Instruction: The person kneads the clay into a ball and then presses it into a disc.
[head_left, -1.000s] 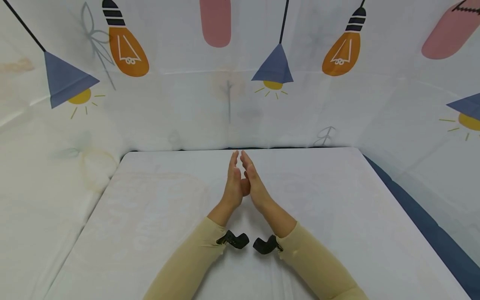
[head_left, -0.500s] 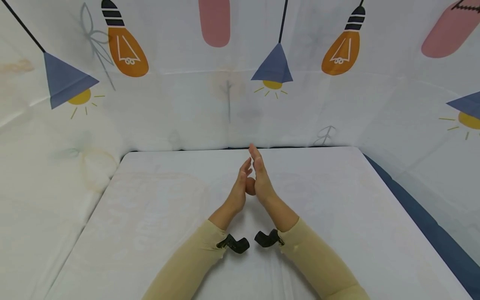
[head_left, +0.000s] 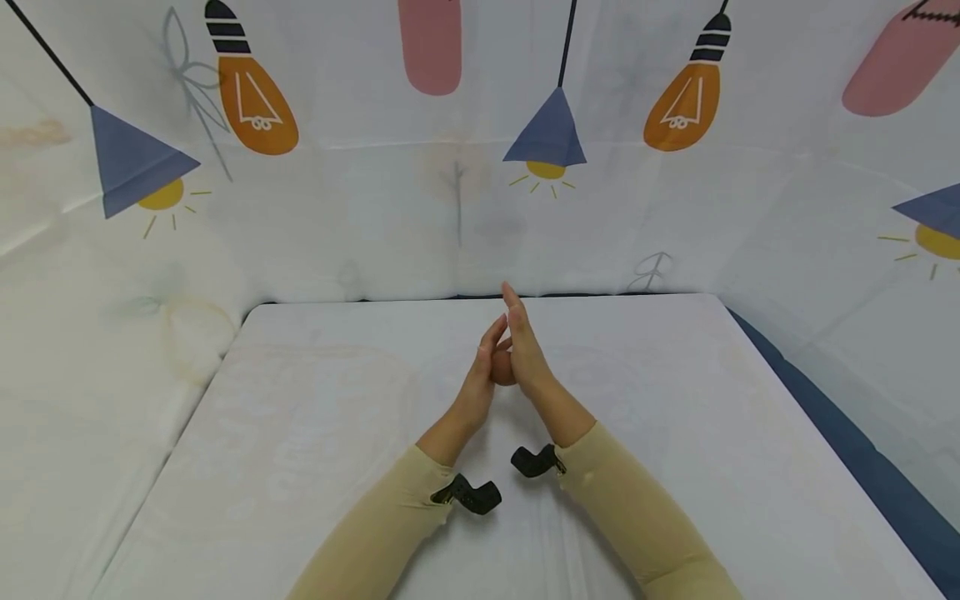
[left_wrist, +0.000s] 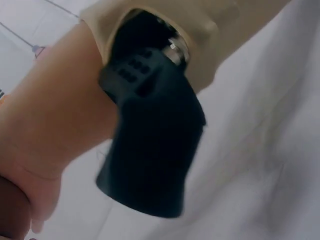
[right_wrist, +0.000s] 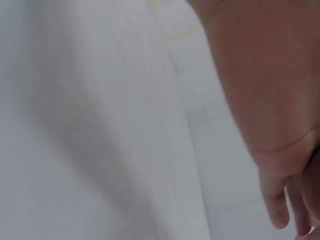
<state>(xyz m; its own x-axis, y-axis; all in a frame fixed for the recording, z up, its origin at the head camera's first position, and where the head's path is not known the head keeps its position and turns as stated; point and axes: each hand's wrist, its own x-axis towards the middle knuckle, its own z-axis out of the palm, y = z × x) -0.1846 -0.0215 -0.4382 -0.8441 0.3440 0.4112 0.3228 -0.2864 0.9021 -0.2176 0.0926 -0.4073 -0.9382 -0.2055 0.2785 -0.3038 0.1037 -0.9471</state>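
Between the facing palms of your left hand (head_left: 476,390) and your right hand (head_left: 531,362), you hold a round reddish-brown ball (head_left: 503,368), fingers extended, not wrapped around it, above the flat white tabletop (head_left: 337,417).

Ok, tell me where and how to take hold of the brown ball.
The brown ball is probably best held by its opposite flanks, the left grip coming from the left and the right grip from the right, as they sandwich it now. What shows is rounded, with no handle, so matched pressure should suit.
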